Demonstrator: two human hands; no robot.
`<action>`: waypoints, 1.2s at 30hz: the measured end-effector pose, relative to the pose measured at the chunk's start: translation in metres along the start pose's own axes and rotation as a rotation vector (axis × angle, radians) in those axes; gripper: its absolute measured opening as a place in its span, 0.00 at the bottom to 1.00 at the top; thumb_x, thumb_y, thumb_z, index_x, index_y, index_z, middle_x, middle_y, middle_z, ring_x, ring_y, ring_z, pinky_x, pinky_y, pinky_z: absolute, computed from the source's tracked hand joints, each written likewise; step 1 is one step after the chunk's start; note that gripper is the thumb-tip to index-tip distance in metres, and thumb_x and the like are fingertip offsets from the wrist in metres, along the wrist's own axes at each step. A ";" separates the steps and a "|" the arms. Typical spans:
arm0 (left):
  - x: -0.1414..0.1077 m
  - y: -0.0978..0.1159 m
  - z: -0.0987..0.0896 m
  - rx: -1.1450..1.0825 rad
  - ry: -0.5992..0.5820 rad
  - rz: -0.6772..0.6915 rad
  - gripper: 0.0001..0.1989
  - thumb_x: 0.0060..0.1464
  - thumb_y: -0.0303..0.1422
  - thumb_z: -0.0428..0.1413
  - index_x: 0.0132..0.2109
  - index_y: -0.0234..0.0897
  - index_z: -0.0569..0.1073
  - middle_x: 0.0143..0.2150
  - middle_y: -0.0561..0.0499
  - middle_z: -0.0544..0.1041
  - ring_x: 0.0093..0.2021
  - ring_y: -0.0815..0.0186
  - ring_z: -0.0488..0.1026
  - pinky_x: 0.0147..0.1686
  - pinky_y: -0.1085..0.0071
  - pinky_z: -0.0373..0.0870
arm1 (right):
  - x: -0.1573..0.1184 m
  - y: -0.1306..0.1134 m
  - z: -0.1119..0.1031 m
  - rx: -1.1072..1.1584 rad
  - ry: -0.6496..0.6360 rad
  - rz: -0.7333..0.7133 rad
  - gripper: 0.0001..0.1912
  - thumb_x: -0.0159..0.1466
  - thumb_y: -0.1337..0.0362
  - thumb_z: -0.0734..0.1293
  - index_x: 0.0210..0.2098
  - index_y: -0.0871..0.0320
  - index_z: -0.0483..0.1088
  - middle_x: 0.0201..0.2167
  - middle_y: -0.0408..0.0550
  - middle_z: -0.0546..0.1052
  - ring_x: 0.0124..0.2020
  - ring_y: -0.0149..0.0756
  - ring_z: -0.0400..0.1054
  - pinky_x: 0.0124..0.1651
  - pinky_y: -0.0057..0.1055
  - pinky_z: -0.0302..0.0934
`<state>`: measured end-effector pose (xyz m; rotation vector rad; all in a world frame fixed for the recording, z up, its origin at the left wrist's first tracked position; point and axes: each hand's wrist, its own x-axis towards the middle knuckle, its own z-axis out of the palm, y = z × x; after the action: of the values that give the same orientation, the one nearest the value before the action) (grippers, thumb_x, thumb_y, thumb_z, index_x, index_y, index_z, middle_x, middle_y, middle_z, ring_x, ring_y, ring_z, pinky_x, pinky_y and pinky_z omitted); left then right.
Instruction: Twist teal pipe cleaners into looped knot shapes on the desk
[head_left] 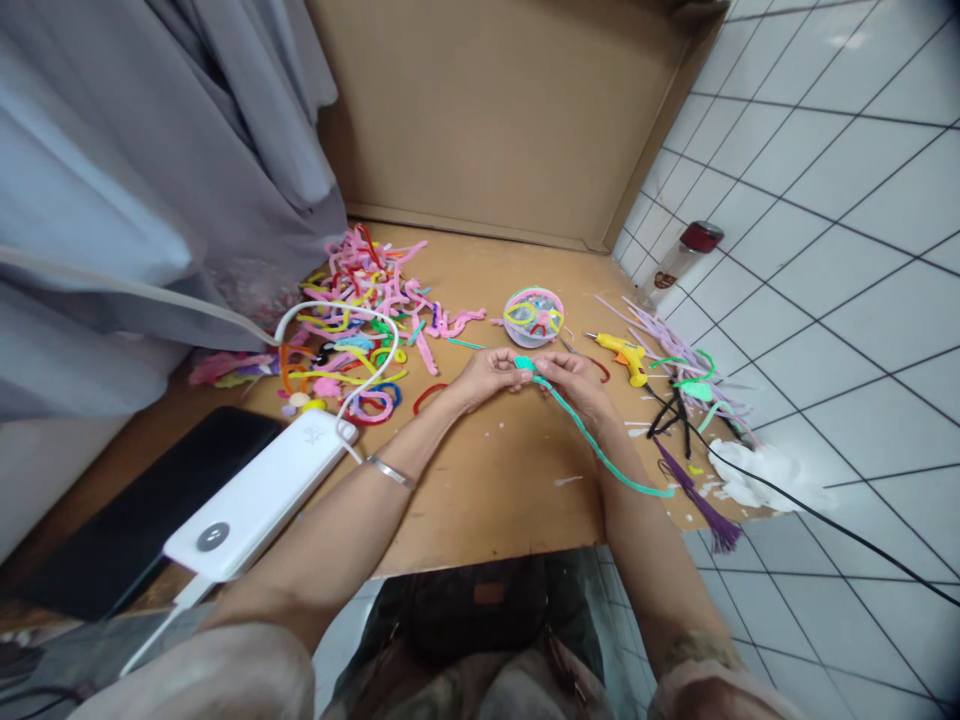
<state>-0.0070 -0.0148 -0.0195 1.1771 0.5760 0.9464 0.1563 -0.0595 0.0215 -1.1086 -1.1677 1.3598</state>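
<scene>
A teal pipe cleaner (581, 425) has a small coiled end held between my two hands, and its long tail trails down over my right forearm. My left hand (491, 378) pinches the coil from the left, fingers closed. From the other side my right hand (574, 382) closes its fingers on the same piece near where the tail leaves it. Just beyond the hands sits a round container (533, 318) with pink, yellow and red pieces on it. A yellow glue gun (626, 357) lies to the right of my right hand.
Colourful pipe cleaners (367, 290) are heaped at the back left. A white power bank (262, 495) and a black phone (150, 510) lie at left. Lilac stems (675, 350), a purple tassel (701, 500) and a bottle (679, 262) are at right. A cardboard panel (495, 120) stands behind.
</scene>
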 end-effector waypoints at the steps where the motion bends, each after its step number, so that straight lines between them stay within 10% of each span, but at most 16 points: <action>1: 0.000 0.000 0.000 0.002 0.003 -0.007 0.21 0.35 0.37 0.73 0.32 0.31 0.73 0.24 0.54 0.75 0.23 0.74 0.69 0.28 0.74 0.65 | 0.001 0.001 -0.001 -0.020 0.010 0.009 0.21 0.41 0.53 0.81 0.25 0.59 0.74 0.19 0.41 0.75 0.20 0.25 0.63 0.23 0.24 0.57; 16: 0.002 0.002 -0.003 -0.184 0.035 -0.026 0.24 0.34 0.41 0.74 0.34 0.32 0.74 0.26 0.54 0.75 0.25 0.75 0.70 0.30 0.76 0.68 | 0.000 0.004 -0.004 0.143 -0.020 0.042 0.28 0.37 0.70 0.80 0.39 0.55 0.75 0.32 0.42 0.80 0.27 0.29 0.71 0.30 0.27 0.67; 25: 0.002 0.004 0.000 -0.156 0.112 0.027 0.24 0.32 0.42 0.73 0.31 0.32 0.73 0.24 0.56 0.73 0.23 0.76 0.67 0.28 0.76 0.64 | -0.001 0.000 -0.002 0.108 -0.030 0.117 0.25 0.44 0.55 0.80 0.37 0.57 0.71 0.21 0.38 0.76 0.20 0.27 0.68 0.23 0.23 0.62; 36: 0.001 0.008 -0.002 -0.216 0.103 -0.034 0.20 0.35 0.40 0.72 0.30 0.32 0.72 0.23 0.55 0.73 0.22 0.76 0.66 0.27 0.76 0.65 | 0.008 0.010 -0.006 -0.103 0.102 0.040 0.14 0.42 0.66 0.74 0.29 0.58 0.73 0.17 0.36 0.72 0.16 0.24 0.62 0.19 0.22 0.55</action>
<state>-0.0107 -0.0119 -0.0125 0.9272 0.5586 1.0181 0.1599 -0.0518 0.0107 -1.2661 -1.1568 1.2703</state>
